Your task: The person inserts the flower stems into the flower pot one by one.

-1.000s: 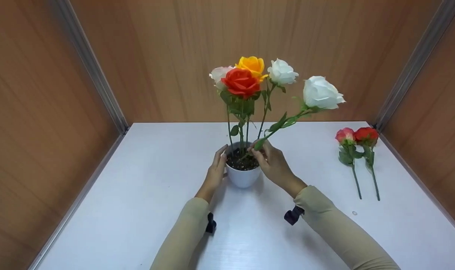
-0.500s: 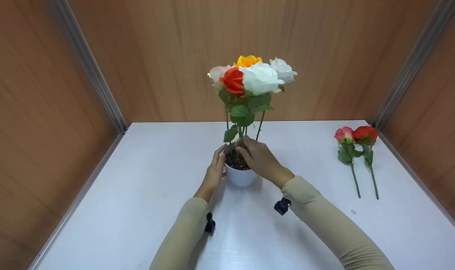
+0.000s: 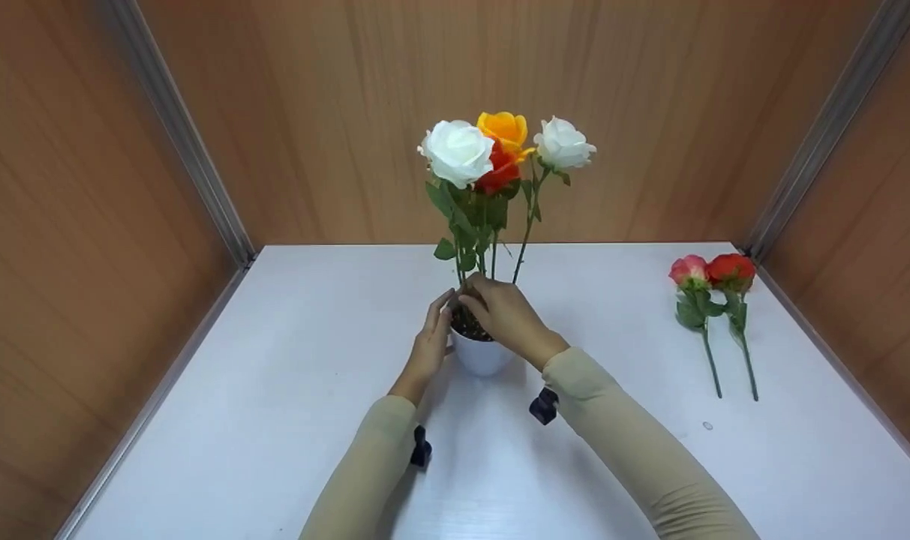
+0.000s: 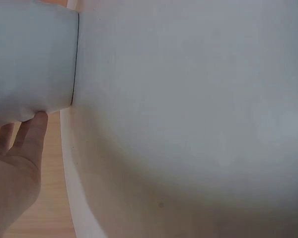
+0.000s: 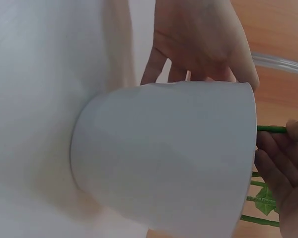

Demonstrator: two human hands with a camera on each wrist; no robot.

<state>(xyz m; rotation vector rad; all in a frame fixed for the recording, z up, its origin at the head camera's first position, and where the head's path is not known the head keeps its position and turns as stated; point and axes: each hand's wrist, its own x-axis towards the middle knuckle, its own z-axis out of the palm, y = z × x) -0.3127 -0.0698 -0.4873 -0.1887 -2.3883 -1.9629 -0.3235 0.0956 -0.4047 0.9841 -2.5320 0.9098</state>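
My right hand (image 3: 511, 319) pinches the stem (image 5: 271, 129) of a white rose (image 3: 457, 154) just above the rim of a white pot (image 3: 481, 358) filled with dark soil. The bloom stands upright at the left of the bunch. Whether the stem's lower end is in the soil is hidden behind the hand. My left hand (image 3: 427, 346) rests against the pot's left side, its fingers (image 4: 36, 133) fairly straight along the wall. Also standing in the pot are a yellow rose (image 3: 504, 129), a red rose (image 3: 503, 171) and another white rose (image 3: 564, 144) leaning right.
A pink rose (image 3: 689, 268) and a red flower (image 3: 732, 270) lie side by side on the white table (image 3: 274, 420) at the right. A small clear disc (image 3: 707, 426) lies nearer me. Wood panels (image 3: 349, 150) enclose the back and sides.
The held white rose has swung from leaning right to upright at the left, now covering the pale pink bloom. My right hand has moved left over the pot. My left hand has stayed still.
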